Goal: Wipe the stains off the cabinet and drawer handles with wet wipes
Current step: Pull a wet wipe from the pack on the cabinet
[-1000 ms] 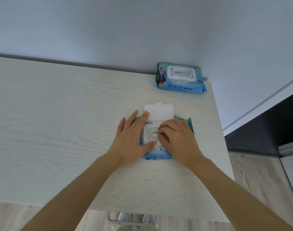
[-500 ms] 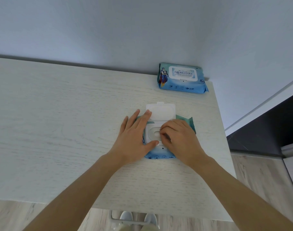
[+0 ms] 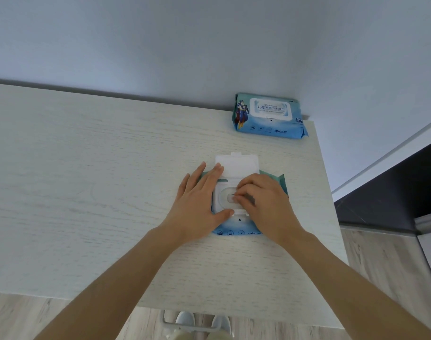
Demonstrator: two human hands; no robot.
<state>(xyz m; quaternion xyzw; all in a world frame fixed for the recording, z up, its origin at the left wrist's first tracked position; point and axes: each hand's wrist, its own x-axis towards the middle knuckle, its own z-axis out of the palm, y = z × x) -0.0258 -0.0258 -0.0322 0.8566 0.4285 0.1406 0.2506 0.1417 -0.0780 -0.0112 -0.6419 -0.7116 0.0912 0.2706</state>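
The pale wood surface (image 3: 87, 192) is carrying an opened wet-wipe pack (image 3: 236, 227) near its right edge, largely hidden under both hands. The left hand (image 3: 197, 207) is lying flat, grip released, steadying the pack. The right hand (image 3: 266, 204) is curling its fingertips at the dispensing opening (image 3: 230, 198); whether they are pinching a wipe is hard to make out.

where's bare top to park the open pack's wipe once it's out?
Free: the tabletop from the left hand to the left edge, and the near strip around the forearms. Smaller gap between the open wipes pack and the closed pack. Crowded: right edge, where the right hand works the opening.
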